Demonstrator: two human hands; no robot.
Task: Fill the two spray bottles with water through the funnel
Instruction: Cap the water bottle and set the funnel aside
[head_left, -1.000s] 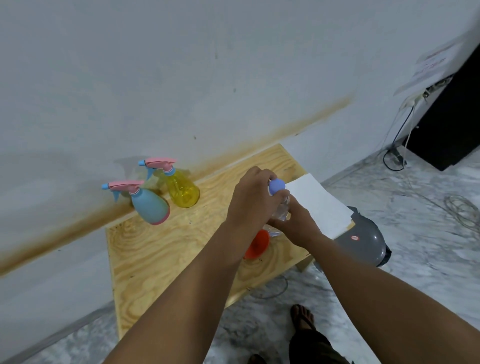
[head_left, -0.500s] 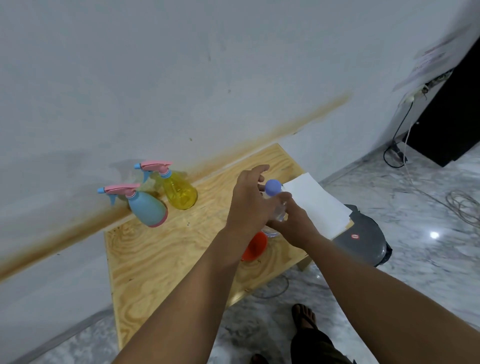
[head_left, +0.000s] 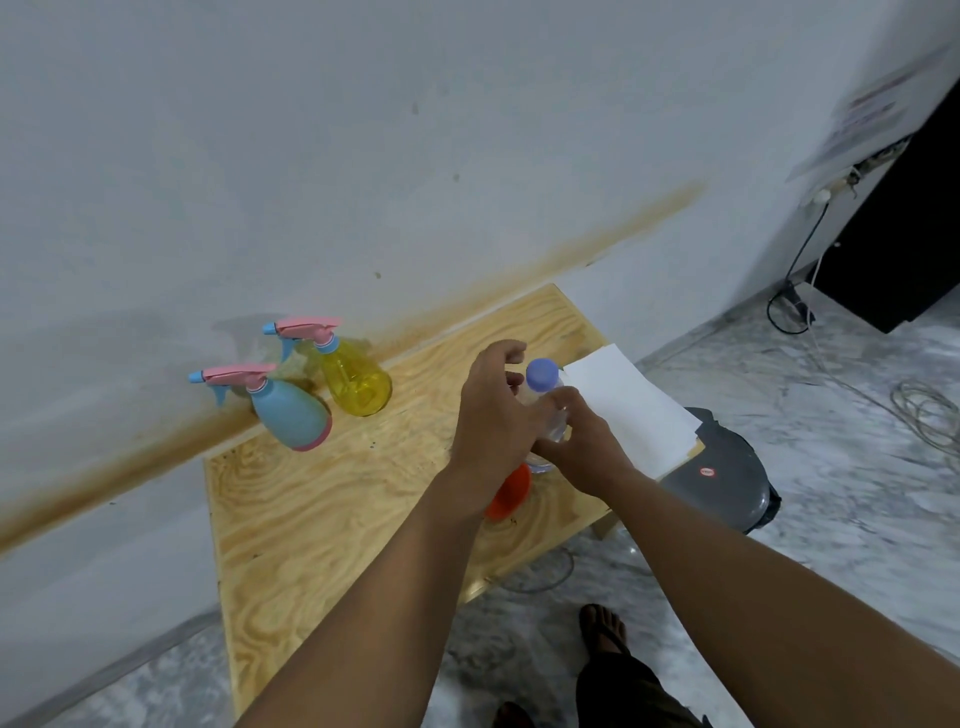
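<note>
A blue spray bottle (head_left: 291, 413) and a yellow spray bottle (head_left: 356, 379), both with pink trigger heads, stand at the back left of the wooden table (head_left: 322, 499) against the wall. My right hand (head_left: 584, 441) grips a clear water bottle (head_left: 556, 423) with a blue cap (head_left: 541, 374), upright near the table's right side. My left hand (head_left: 491, 415) hovers just left of the cap, fingers loosely curled and off it. An orange funnel (head_left: 509, 491) lies on the table, partly hidden under my left wrist.
A white sheet of paper (head_left: 628, 405) lies on the table's right end. A grey round appliance (head_left: 722, 483) sits on the marble floor beside the table, with cables (head_left: 924, 410) further right. My sandalled foot (head_left: 602, 629) is below the table's front edge.
My left hand covered the bottle cap a second ago; it has come off the cap and now sits beside it with fingers spread. The right hand keeps hold of the bottle.
</note>
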